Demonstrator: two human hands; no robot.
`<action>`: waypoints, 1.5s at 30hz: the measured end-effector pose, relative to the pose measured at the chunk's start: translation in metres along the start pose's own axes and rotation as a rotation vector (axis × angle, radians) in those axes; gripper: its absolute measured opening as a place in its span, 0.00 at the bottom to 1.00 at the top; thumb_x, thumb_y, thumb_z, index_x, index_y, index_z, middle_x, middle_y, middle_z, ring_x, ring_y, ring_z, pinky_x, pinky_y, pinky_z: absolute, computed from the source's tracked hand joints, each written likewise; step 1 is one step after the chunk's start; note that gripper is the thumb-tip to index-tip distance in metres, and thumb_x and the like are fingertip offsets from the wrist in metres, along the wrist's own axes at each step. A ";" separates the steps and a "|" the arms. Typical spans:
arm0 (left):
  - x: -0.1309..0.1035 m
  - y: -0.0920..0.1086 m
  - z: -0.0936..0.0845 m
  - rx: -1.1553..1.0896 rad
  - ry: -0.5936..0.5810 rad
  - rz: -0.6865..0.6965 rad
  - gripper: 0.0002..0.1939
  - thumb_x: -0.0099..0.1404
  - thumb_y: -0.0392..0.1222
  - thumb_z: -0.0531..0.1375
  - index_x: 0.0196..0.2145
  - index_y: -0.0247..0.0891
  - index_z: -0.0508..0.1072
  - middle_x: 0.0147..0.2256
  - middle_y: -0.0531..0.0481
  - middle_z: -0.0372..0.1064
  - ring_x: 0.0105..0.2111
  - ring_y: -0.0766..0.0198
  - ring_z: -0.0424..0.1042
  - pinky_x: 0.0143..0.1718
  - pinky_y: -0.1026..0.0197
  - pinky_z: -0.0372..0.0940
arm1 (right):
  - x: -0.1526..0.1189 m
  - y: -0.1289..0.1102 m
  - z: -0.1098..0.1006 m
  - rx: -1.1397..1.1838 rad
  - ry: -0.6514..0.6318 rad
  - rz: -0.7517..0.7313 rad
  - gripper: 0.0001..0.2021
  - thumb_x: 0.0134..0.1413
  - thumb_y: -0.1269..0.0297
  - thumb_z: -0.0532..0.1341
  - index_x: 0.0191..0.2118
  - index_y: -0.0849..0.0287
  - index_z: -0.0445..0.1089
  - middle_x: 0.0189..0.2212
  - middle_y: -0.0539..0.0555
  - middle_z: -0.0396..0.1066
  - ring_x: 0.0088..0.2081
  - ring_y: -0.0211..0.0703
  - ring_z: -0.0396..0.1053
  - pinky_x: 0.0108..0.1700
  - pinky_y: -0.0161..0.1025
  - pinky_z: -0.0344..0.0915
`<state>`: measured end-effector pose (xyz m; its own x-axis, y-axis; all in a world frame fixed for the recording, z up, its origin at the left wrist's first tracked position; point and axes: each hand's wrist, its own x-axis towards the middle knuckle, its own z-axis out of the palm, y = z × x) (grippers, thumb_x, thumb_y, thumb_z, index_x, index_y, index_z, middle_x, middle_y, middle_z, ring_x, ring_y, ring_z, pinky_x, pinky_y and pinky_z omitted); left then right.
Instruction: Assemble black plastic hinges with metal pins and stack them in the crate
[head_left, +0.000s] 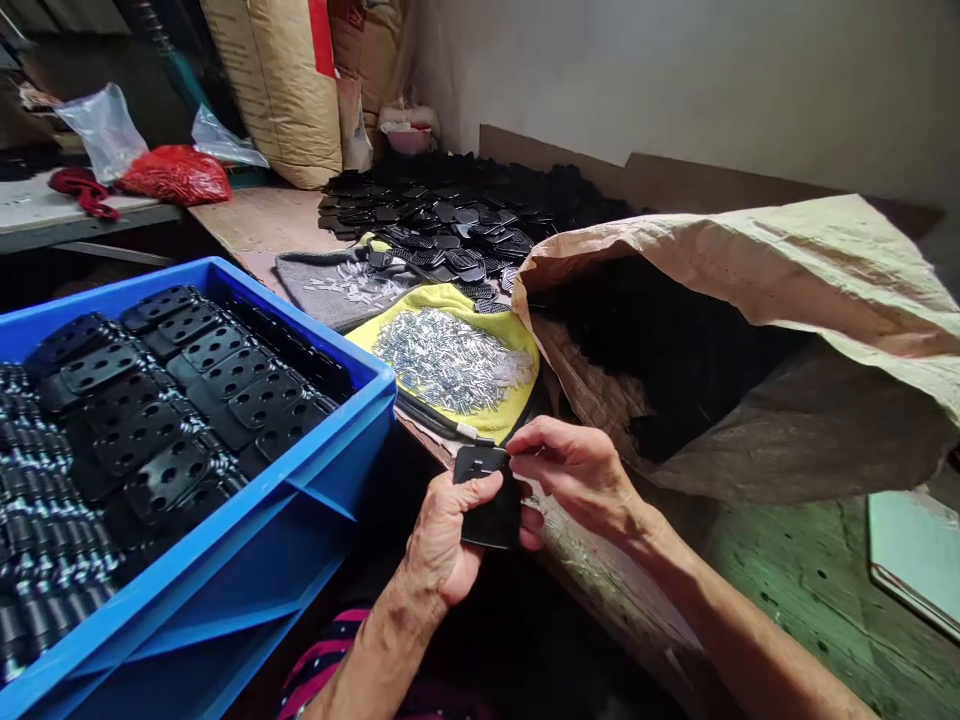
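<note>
My left hand [442, 535] is wrapped round a flat black plastic plate [491, 525], with the thumb pressed on its face near a small raised slot. At the plate's upper right edge, my right hand [581, 470] is closed in a pinch; whatever its fingertips hold is too small or hidden to make out. Just beyond both hands lies a heap of short silver metal pins [450, 360] on a yellow cloth [521, 350]. To the left, a blue crate [384, 385] holds rows of black plates with round holes [206, 350] and metal pins along their edges.
An open woven sack [765, 450] with dark contents leans at the right. Behind the cloth spreads a pile of black plastic parts [450, 215]. A grey cloth [315, 285] carries pale small pieces. Paper sacks [277, 90] and a red bag [176, 175] stand at the back left.
</note>
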<state>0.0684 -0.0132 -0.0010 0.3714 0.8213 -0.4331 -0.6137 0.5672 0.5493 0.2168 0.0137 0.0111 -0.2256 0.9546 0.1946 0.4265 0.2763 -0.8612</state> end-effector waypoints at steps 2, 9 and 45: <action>-0.002 0.003 -0.005 -0.001 0.017 -0.001 0.09 0.55 0.35 0.60 0.34 0.28 0.70 0.28 0.44 0.72 0.23 0.57 0.73 0.23 0.54 0.71 | 0.018 0.008 -0.006 -0.192 0.028 0.066 0.04 0.50 0.67 0.59 0.32 0.59 0.70 0.25 0.51 0.71 0.25 0.37 0.67 0.28 0.33 0.64; -0.002 0.010 -0.016 0.026 0.068 0.047 0.09 0.54 0.38 0.60 0.32 0.28 0.70 0.24 0.45 0.70 0.22 0.58 0.73 0.22 0.56 0.71 | 0.093 0.041 -0.004 -0.785 0.060 0.222 0.06 0.46 0.71 0.60 0.30 0.67 0.73 0.31 0.61 0.74 0.35 0.47 0.71 0.36 0.37 0.62; -0.002 0.006 -0.049 0.141 -0.244 0.056 0.13 0.48 0.31 0.62 0.34 0.33 0.67 0.24 0.46 0.72 0.19 0.59 0.72 0.18 0.59 0.69 | 0.008 -0.017 0.021 0.120 -0.083 0.138 0.04 0.45 0.66 0.62 0.25 0.61 0.69 0.18 0.48 0.66 0.17 0.32 0.60 0.18 0.31 0.56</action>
<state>0.0294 -0.0143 -0.0319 0.5069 0.8323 -0.2242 -0.5410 0.5097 0.6690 0.1890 0.0143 0.0178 -0.2456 0.9687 0.0357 0.3520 0.1235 -0.9278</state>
